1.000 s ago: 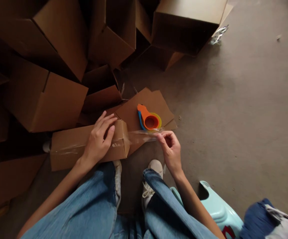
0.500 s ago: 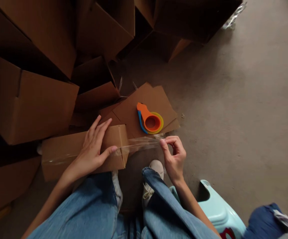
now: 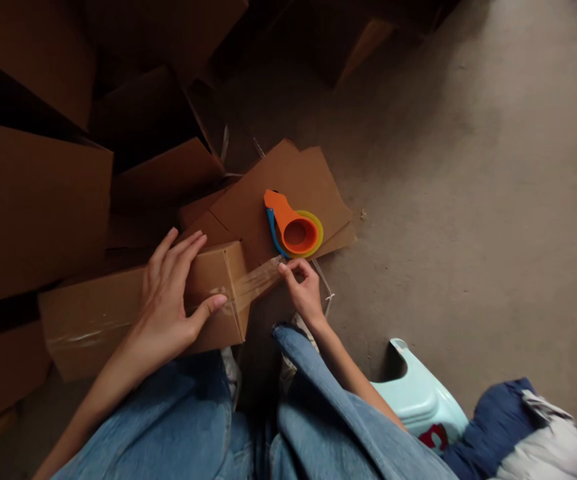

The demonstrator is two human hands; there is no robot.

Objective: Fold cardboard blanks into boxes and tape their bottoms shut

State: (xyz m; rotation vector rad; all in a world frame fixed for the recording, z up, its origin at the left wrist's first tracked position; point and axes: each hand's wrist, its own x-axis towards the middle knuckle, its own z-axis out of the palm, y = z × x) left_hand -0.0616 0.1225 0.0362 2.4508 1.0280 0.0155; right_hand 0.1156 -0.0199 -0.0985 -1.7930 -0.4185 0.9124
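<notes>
A long cardboard box (image 3: 93,320) lies across my knees with clear tape (image 3: 253,283) running along its top and off its right end. My left hand (image 3: 171,300) lies flat on the box, fingers spread, thumb pressing the tape near the right corner. My right hand (image 3: 303,287) pinches the free end of the tape just past the box's end, pulling it down toward the end face. An orange tape dispenser (image 3: 293,227) rests on flat cardboard sheets (image 3: 288,177) right behind my right hand.
Stacked brown cartons (image 3: 28,200) fill the left and back. Bare concrete floor (image 3: 468,200) spreads to the right. A light blue plastic stool (image 3: 418,400) and a blue and white cloth bundle (image 3: 518,427) sit at lower right. My jeans-clad legs (image 3: 183,427) fill the bottom.
My right hand has moved left and closer to the box's end, shortening the stretched tape. My left thumb slid onto the tape at the corner. The view has shifted down.
</notes>
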